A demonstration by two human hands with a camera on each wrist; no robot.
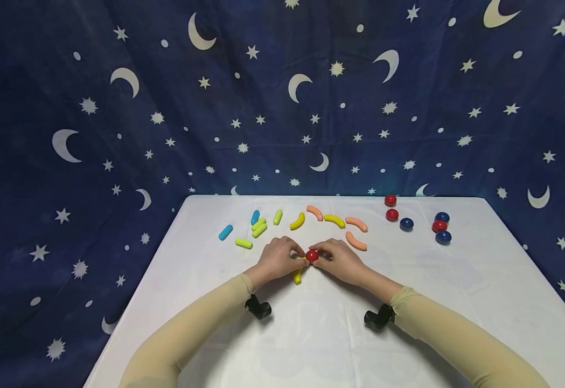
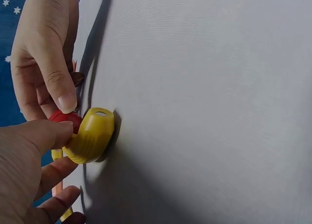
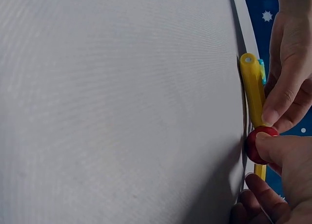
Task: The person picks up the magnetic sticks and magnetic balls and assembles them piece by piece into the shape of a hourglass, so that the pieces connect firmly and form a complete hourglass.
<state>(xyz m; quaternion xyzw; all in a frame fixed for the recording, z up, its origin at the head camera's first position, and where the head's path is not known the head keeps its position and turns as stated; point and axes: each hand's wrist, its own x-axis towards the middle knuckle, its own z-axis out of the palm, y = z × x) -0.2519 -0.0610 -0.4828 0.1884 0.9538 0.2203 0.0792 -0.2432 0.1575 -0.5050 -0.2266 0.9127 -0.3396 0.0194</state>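
Near the middle of the white table, my left hand (image 1: 279, 258) pinches the end of a yellow curved, banana-shaped piece (image 1: 297, 277). My right hand (image 1: 344, 262) pinches a glossy red ball (image 1: 312, 255) between thumb and fingers, against that same end. The right wrist view shows the right thumb across the red ball (image 3: 257, 145), with the left thumb just above it on the yellow piece (image 3: 252, 90). Seen from the left wrist, the yellow piece (image 2: 92, 136) points its holed end outward; whether the two parts are joined is hidden by the fingertips.
Beyond the hands lie yellow curved pieces (image 1: 334, 220) and salmon ones (image 1: 356, 241). Several lime sticks (image 1: 244, 243) and two blue sticks (image 1: 225, 232) lie to the left. Red balls (image 1: 391, 215) and dark blue balls (image 1: 406, 224) rest at the right. A starry cloth (image 1: 263, 97) hangs behind.
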